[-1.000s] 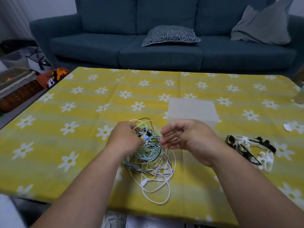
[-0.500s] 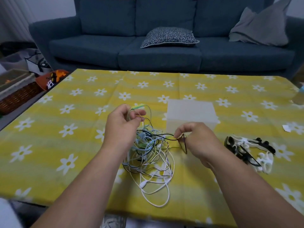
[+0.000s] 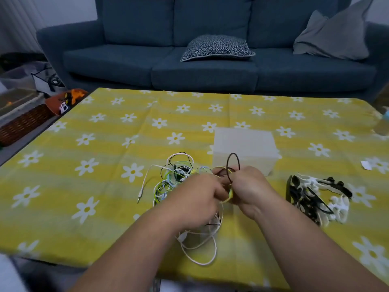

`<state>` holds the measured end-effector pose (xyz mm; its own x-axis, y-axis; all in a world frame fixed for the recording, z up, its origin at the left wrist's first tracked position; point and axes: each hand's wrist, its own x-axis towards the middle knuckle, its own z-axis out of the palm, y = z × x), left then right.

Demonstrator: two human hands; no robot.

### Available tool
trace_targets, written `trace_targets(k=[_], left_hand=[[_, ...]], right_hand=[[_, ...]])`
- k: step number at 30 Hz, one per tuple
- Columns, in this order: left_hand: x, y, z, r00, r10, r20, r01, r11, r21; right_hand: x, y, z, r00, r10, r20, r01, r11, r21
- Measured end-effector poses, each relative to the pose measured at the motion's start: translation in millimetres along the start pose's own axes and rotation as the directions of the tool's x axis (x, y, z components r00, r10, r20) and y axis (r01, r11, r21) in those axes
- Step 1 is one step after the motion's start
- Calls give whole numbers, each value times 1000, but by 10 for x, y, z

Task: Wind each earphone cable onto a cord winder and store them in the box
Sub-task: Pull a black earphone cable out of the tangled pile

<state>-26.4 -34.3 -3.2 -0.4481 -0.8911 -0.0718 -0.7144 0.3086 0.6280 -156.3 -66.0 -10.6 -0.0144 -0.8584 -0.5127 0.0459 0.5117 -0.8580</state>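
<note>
Yellow-green cable (image 3: pixel 230 194) pinched between our left hand (image 3: pixel 197 199) and right hand (image 3: pixel 250 190), both curled tight, likely teasing it out of the tangle (image 3: pixel 174 182) mid-table. Right also holds a dark loop (image 3: pixel 233 153) clear. Winders (image 3: pixel 315 199) and box (image 3: pixel 244 144) sit nearby, unused.

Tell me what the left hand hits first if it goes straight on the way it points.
Likely the right hand, close ahead, both gripping the earphone cables; the white box stands behind it. Depth is unclear.
</note>
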Motion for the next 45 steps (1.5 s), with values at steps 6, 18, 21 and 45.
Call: trace_targets(k=[6, 18, 21, 45], left_hand=[[7, -283, -234, 818, -325, -475, 261, 945, -198], [51, -354, -115, 873, -330, -359, 303, 944, -130], [46, -360, -202, 812, -349, -468, 305, 937, -169], [6, 4, -332, 722, -202, -661, -141, 893, -427]], right_hand=[[4, -38, -45, 990, 2, 138, -15, 996, 90], [-55, -82, -46, 934, -77, 348, -16, 967, 256], [-21, -116, -106, 960, 6, 280, -92, 951, 295], [-195, -187, -21, 802, -550, 234, 594, 776, -211]])
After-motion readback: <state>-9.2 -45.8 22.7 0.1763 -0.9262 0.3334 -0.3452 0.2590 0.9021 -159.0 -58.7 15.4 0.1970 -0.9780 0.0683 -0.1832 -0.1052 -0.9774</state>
